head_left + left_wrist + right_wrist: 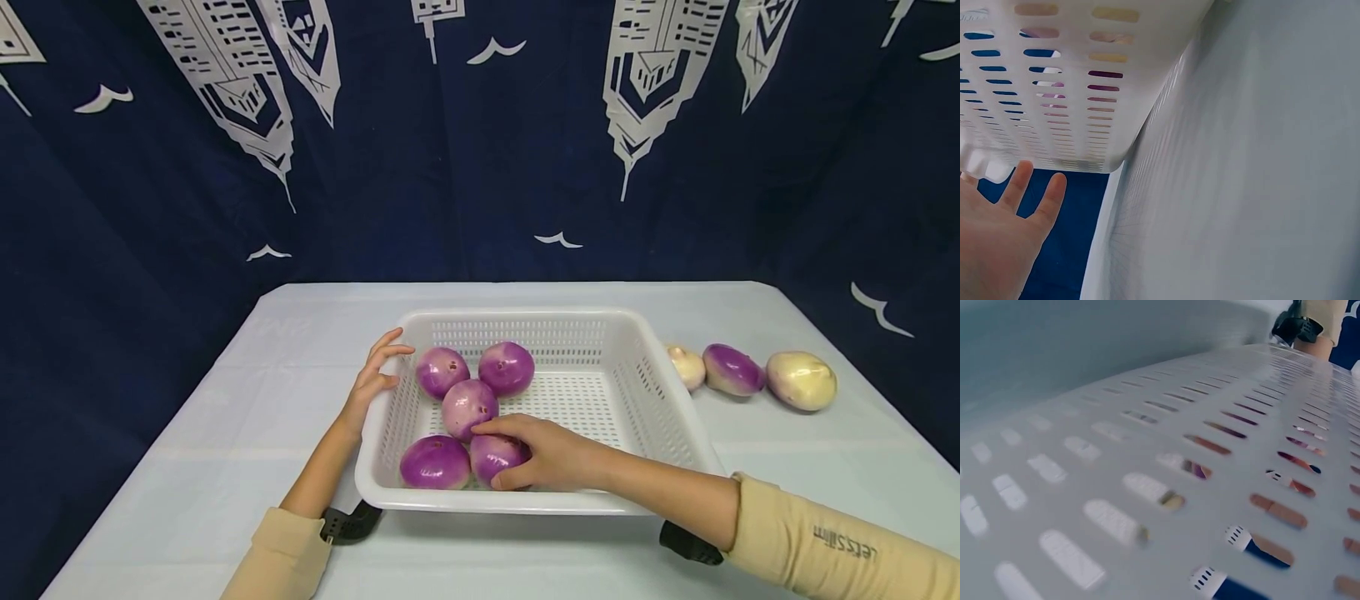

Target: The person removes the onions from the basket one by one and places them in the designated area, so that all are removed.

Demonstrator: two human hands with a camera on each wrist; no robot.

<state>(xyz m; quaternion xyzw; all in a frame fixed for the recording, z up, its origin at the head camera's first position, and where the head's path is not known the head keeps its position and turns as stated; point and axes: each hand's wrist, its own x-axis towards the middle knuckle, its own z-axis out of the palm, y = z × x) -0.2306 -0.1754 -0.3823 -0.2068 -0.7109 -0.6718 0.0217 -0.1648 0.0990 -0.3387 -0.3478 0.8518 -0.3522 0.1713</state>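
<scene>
A white slotted plastic basket (600,317) stands on the table with several glossy, round purple vegetables in its left half. My right hand (558,454) reaches over the near rim and grips one purple vegetable (495,457), fingers over its top and thumb on its near side. Touching that one are another purple vegetable (435,463) on its left and a paler one (469,407) behind. Two more, a purple vegetable (442,372) and its neighbour (507,368), lie farther back. My left hand (369,385) is at the basket's left rim, fingers spread and holding nothing.
Right of the basket, a pale vegetable (686,367), a purple one (733,370) and a larger yellowish one (801,381) lie in a row on the white-covered table (225,467). A dark blue printed curtain (450,167) hangs behind. The basket wall (1166,444) fills most of the right wrist view.
</scene>
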